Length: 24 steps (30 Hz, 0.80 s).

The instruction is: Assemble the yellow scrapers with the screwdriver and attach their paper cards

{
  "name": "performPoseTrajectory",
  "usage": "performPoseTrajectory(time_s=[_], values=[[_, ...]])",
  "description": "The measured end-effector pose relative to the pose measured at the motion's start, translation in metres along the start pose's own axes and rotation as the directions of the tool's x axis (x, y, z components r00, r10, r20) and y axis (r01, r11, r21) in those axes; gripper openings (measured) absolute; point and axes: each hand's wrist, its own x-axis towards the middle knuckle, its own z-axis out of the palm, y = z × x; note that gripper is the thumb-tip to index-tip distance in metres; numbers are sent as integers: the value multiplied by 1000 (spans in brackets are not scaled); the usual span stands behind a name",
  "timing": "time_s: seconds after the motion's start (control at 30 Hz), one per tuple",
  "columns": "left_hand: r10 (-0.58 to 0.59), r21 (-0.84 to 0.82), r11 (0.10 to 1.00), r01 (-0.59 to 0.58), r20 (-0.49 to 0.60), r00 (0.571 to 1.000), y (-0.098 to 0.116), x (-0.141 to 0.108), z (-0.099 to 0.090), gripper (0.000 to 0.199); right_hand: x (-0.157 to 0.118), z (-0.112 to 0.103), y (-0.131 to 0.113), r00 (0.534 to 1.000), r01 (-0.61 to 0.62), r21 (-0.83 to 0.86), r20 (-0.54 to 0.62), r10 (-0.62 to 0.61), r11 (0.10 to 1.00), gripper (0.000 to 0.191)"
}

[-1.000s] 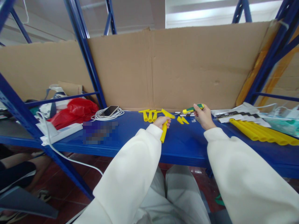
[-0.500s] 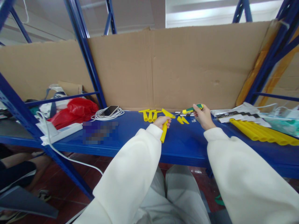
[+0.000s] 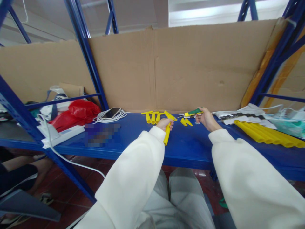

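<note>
- The shelf (image 3: 135,135) was blue and flat.
- A white power strip (image 3: 69,135) lay on the left.
- A white cord (image 3: 121,116) lay there in loops.
- Three yellow T-shaped pieces (image 3: 152,119) lay side by side near the back.
- Two little yellow bits (image 3: 186,122) lay close together.
- Big yellow tubes (image 3: 269,135) lay in a row on the right.

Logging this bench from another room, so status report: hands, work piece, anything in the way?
Left hand gripping yellow tube piece. Right hand on green-and-yellow screwdriver, shaft toward left hand. Loose yellow wedges close by, below the shaft.
</note>
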Motion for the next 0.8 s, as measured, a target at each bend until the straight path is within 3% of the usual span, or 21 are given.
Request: performPoseTrajectory(time_s=[0.13,0.47,0.67,0.8], values=[[-7,4,1000,7,-4,1000,0,1,0,25,1,-1,0,999,5,9,42,-5,1000,27],[10,33,999,-10,-9,1000,1,-4,2,29,-17,13,-7,957,287,-24,-27,-288,958,50],[0,35,999,0,1,1000,1,-5,2,25,-20,12,-11,976,216,2,-28,-215,976,56],[-2,21,1000,3,-3,1000,0,-3,1,23,-22,11,-16,987,143,53,61,-146,988,46]])
